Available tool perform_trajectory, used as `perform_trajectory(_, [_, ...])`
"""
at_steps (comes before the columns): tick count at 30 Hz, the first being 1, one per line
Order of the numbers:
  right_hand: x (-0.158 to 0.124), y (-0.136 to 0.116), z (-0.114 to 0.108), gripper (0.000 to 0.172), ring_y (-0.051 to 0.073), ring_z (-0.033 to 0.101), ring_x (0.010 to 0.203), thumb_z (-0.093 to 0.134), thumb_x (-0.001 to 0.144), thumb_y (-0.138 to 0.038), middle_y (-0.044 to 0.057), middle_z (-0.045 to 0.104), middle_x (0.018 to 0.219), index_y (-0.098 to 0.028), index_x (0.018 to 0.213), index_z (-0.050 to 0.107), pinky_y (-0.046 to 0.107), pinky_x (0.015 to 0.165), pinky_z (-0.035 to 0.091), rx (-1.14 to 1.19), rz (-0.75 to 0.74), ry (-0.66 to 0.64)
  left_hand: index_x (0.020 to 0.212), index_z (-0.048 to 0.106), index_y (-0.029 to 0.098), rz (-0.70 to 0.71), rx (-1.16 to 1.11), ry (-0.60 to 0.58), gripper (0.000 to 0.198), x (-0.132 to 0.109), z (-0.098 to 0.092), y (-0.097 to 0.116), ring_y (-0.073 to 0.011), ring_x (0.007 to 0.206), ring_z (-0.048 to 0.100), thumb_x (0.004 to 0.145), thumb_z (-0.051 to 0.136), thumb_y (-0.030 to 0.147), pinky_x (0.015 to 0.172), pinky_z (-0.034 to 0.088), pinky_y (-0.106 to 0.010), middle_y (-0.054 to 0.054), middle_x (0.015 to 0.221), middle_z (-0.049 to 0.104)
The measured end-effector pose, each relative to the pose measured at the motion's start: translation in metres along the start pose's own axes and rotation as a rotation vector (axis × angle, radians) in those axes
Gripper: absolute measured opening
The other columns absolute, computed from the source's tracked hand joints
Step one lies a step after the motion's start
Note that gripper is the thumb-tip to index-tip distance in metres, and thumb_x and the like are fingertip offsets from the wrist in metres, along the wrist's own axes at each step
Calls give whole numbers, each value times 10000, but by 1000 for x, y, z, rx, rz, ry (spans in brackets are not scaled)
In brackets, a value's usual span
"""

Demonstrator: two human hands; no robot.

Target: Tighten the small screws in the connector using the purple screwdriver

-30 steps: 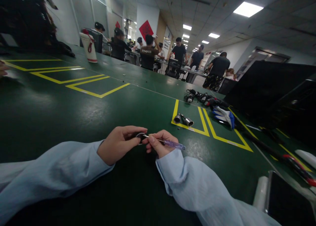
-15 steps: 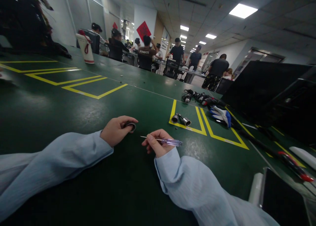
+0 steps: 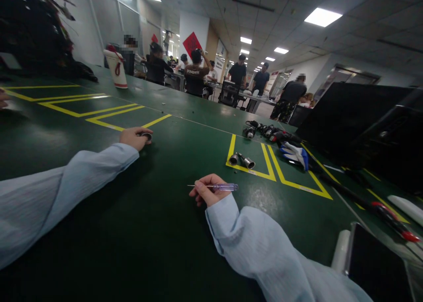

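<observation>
My left hand (image 3: 134, 137) reaches far out over the green table (image 3: 185, 152), fingers closed around a small dark round metal part (image 3: 146, 136) that sits at the table surface beside a yellow line. My right hand (image 3: 206, 193) rests near me on the table, closed on a small screwdriver (image 3: 218, 187) with a clear purple handle, its thin shaft pointing left. Both arms wear light blue sleeves.
Two small metal cylinders (image 3: 241, 160) lie in a yellow-marked box. Beyond them are more dark parts (image 3: 261, 129) and a white-and-blue glove (image 3: 295, 153). A paper cup (image 3: 116, 68) stands far left. A phone (image 3: 376, 267) lies at the lower right. Several people stand in the background.
My left hand drew away from my right hand and carried the round part forward and to the left across the table. The right hand stayed put with the screwdriver.
</observation>
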State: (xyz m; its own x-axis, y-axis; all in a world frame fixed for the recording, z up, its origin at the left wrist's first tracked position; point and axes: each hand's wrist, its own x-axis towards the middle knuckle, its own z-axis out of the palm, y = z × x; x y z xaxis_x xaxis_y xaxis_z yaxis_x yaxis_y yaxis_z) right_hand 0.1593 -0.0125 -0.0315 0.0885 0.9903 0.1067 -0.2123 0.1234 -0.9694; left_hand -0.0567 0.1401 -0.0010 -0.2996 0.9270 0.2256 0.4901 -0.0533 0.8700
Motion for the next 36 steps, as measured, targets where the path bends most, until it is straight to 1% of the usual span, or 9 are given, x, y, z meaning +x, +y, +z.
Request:
perform_trajectory(3, [6, 0, -4, 187, 53, 470, 353, 657, 659, -288, -31, 608, 481, -167, 627, 517, 153, 319, 392, 37, 26, 9, 805, 654, 169, 14, -54, -27, 198, -3, 6, 0, -172, 699, 645, 664, 517, 149, 710, 532, -303, -33, 737, 653])
perform_trajectory(5, [12, -1, -7, 190, 50, 477, 358, 664, 651, -286, -29, 619, 491, -163, 627, 522, 149, 324, 404, 58, 34, 34, 820, 658, 142, 30, -85, -103, 219, -14, 16, 6, -145, 614, 631, 637, 536, 137, 682, 541, -301, -35, 720, 648])
perform_trajectory(8, [20, -3, -14, 190, 46, 491, 367, 678, 634, -277, -28, 634, 503, -156, 630, 532, 142, 336, 414, 89, 32, 64, 836, 669, 113, 76, -138, -239, 240, -39, 37, 18, -131, 589, 621, 625, 565, 164, 638, 551, -279, -32, 689, 643])
perform_trajectory(11, [26, -6, -23, 207, 55, 509, 386, 692, 625, -302, -25, 650, 523, -157, 649, 547, 155, 357, 425, 165, 24, 54, 883, 670, 116, 128, -190, -348, 296, -63, 56, 31, -146, 643, 639, 614, 579, 201, 646, 556, -277, -33, 722, 661])
perform_trajectory(15, [29, -11, -33, 226, 72, 528, 409, 658, 669, -368, -13, 664, 544, -160, 652, 568, 186, 392, 441, 247, 5, 17, 965, 643, 101, 281, -251, -510, 412, -81, 72, 39, -186, 771, 650, 569, 619, 209, 744, 538, -321, -61, 802, 685])
perform_trajectory(19, [33, -11, -34, 163, 67, 506, 390, 615, 675, -308, -18, 654, 519, -160, 626, 565, 177, 380, 414, 157, -93, 55, 1012, 612, 81, 387, -222, -549, 467, -86, 81, 39, -198, 802, 645, 561, 641, 199, 782, 514, -345, -81, 822, 683])
perform_trajectory(25, [39, -6, -25, 80, 77, 471, 391, 561, 632, -244, -34, 619, 475, -182, 650, 513, 169, 358, 363, -28, -123, 102, 901, 643, 112, 403, -313, -593, 408, -85, 88, 35, -202, 753, 637, 519, 710, 238, 732, 520, -352, -51, 769, 667])
perform_trajectory(31, [41, 3, -26, 64, 91, 475, 419, 501, 653, -251, -30, 594, 481, -192, 628, 495, 200, 417, 382, -189, -194, 180, 875, 638, 124, 425, -394, -648, 366, -90, 89, 31, -176, 757, 630, 526, 721, 197, 719, 521, -319, -43, 811, 638])
perform_trajectory(36, [42, 10, -30, 116, 98, 460, 442, 506, 669, -300, -14, 597, 548, -191, 636, 529, 228, 445, 379, -380, -285, 213, 874, 651, 126, 552, -326, -589, 320, -96, 88, 29, -178, 764, 625, 582, 697, 247, 673, 524, -301, -59, 838, 633])
